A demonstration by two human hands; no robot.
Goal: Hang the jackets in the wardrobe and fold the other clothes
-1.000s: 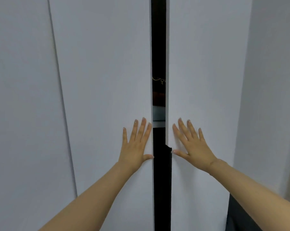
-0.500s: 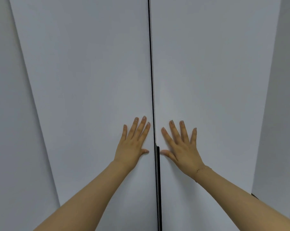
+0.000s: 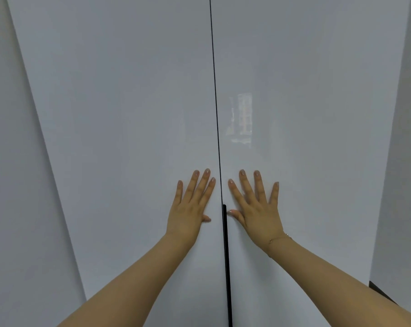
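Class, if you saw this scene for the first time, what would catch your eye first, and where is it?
Two bare hands pressed flat at lower centre: the left hand on the left wardrobe door, the right hand on the right wardrobe door. Between them runs a thin dark seam, thickening into a black strip below.

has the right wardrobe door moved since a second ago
Yes. The right door has swung shut toward the left door: the wide dark gap between them has closed to a thin seam. The right hand lies flat on it.
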